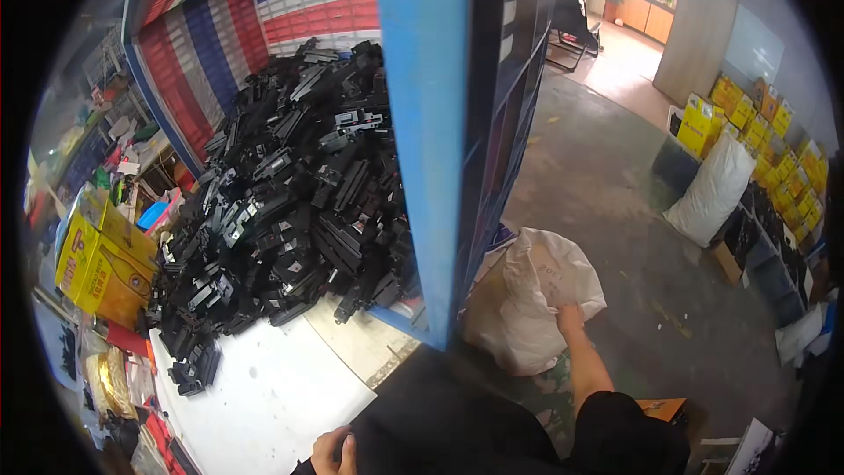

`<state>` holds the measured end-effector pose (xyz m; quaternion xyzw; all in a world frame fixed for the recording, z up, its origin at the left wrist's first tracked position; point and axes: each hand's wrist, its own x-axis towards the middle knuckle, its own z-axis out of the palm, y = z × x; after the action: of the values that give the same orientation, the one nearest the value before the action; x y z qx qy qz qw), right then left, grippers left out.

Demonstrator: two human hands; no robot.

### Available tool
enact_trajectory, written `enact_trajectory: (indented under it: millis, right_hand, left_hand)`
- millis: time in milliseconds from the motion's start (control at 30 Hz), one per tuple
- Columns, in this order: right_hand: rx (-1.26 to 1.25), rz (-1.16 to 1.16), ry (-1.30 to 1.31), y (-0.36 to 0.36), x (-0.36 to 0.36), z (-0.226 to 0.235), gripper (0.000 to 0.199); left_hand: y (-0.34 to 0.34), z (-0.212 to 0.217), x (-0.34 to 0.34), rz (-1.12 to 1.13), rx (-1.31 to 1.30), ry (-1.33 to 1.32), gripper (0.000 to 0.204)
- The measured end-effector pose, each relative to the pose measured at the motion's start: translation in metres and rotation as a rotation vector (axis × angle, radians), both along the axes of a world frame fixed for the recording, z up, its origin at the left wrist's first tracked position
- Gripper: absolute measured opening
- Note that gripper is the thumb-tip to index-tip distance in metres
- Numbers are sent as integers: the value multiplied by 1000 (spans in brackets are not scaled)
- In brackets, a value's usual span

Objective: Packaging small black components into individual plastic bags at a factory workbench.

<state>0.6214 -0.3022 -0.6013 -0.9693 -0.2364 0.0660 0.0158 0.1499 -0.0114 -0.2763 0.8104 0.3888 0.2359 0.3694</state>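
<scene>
A white woven sack [527, 334] stands on the floor to the right of the blue post, its top gaping around a brown printed surface. My right hand [570, 317] reaches down to the sack's near rim, fingers closed on the material; the fingertips are partly hidden. My left hand [334, 452] is low in the picture, by the near edge of a white board [264, 387]. Its fingers are curled, and whatever they may hold is hidden. Beyond the board rises a large heap of black plastic cartridge-like parts [290, 185], inside a blue-framed bay lined with striped sheeting.
The blue post [431, 123] stands between heap and sack, with dark shelving behind it. A yellow carton [105, 255] and clutter line the left. At right are a full white sack [714, 189], stacked yellow boxes [782, 158] and grey bins. A folding chair [576, 31] is farther back.
</scene>
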Motion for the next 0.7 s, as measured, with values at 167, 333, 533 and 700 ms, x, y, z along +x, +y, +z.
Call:
enact_trajectory:
  millis: [167,333,533,700]
  right_hand:
    - [256,356,-68,20,-82,53,23]
    - [-181,868,472,-2,-213,51,16]
    - [304,-377,815,43,-123,30,51]
    - [1033,-369,842,91,-94,25,57]
  left_hand:
    - [3,20,8,58,-65,-5,18]
    - [12,67,29,-182,-231,-688,26]
    - [9,193,72,-1064,-699,-1222,50]
    - [18,236,61,-1134,-1118,-913,28]
